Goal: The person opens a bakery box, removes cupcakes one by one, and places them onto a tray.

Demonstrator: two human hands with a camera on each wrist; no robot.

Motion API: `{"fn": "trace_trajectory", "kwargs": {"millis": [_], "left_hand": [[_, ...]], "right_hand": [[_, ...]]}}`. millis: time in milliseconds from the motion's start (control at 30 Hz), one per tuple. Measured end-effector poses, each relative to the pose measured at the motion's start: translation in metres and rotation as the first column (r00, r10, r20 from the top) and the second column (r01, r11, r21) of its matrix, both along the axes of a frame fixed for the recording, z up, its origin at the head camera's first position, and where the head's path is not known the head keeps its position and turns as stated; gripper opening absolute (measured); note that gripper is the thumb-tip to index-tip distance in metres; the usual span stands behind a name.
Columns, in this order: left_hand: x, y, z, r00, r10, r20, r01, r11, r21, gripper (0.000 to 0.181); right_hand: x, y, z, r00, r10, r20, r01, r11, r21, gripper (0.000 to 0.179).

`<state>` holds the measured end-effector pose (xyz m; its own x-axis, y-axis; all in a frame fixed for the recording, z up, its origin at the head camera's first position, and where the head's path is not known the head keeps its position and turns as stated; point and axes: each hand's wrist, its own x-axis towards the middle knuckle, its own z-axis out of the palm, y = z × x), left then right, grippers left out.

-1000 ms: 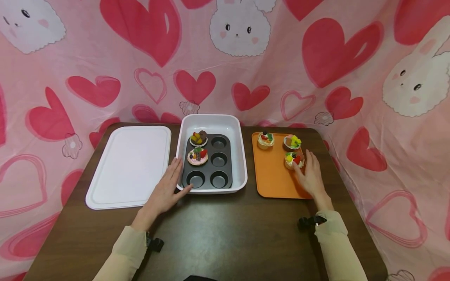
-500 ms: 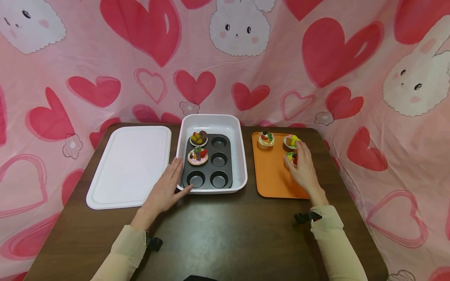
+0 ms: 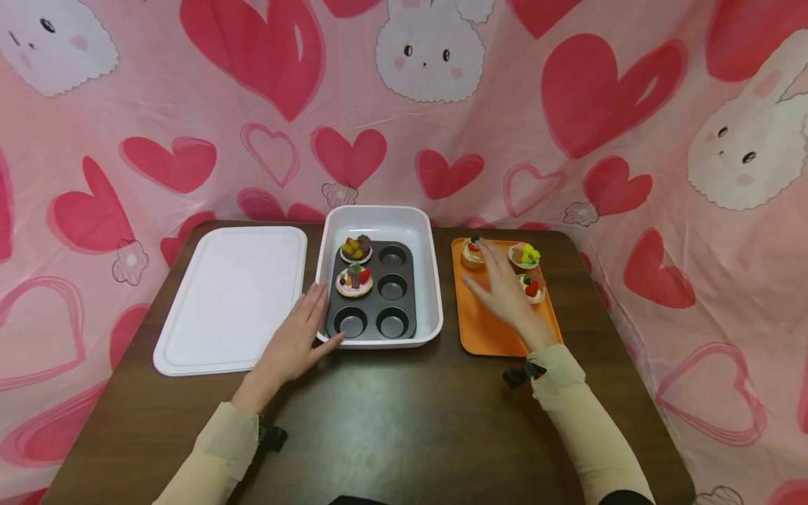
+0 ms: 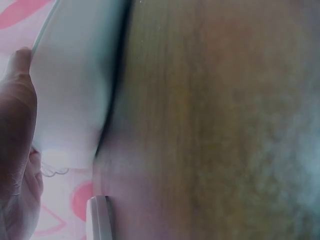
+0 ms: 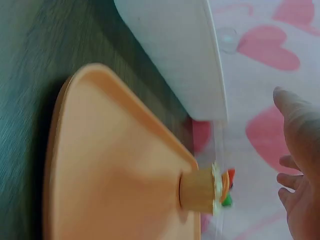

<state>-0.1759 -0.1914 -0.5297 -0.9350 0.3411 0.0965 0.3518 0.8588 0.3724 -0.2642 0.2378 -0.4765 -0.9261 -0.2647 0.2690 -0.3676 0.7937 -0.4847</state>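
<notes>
My left hand point(image 3: 292, 345) rests on the left rim of a white basin point(image 3: 437, 308), fingers straight and thumb over the front rim. Inside the basin lies a dark muffin tin point(image 3: 373, 328). Its left column holds a fruit-and-chocolate tart point(image 3: 356, 250) and a pink-cream tart point(image 3: 354, 283). Over an orange tray point(image 3: 477, 330) my right hand point(image 3: 507, 294) hovers, fingers extended, near a fruit-topped cupcake point(image 3: 470, 258) at the back left. The right wrist view shows a gap between the hand point(image 5: 305, 160) and that cupcake point(image 5: 197, 191).
A flat white tray point(image 3: 233, 301) lies left of the basin on the dark wooden table point(image 3: 404, 414). Two more cupcakes, one with yellow topping point(image 3: 524, 254) and one with a strawberry point(image 3: 533, 288), stand on the orange tray's right side. Pink cloth point(image 3: 499, 126) hangs behind.
My right hand has moved left across the orange tray, from beside the strawberry cupcake to the back-left cupcake. The left hand stays on the basin rim.
</notes>
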Motion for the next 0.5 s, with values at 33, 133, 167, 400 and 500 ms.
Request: {"fn": "trace_trajectory", "kwargs": {"millis": [33,133,167,400,500], "left_hand": [[0.0,0.0,0.0,1.0,0.0,0.002,0.0,1.0,-0.001,0.107],[0.001,-0.001,0.001,1.0,0.003,0.009,-0.003,1.0,-0.005,0.107],[0.001,-0.001,0.001,1.0,0.004,0.012,-0.004,1.0,-0.005,0.107],[0.001,-0.001,0.001,1.0,0.003,0.02,-0.003,1.0,0.007,0.107],[0.001,0.0,0.0,1.0,0.0,0.019,-0.001,1.0,0.019,0.107]], "right_hand": [[-0.002,-0.005,0.001,1.0,0.01,0.014,-0.01,1.0,0.009,0.085],[-0.007,-0.023,0.005,0.997,0.05,0.064,-0.051,0.998,0.028,0.086],[-0.009,-0.028,0.006,0.995,0.058,0.081,-0.061,0.997,0.038,0.086],[-0.03,-0.064,0.006,0.977,0.149,0.153,-0.158,0.986,0.051,0.088],[-0.04,-0.077,0.004,0.972,0.157,0.173,-0.168,0.984,0.051,0.087]]}}
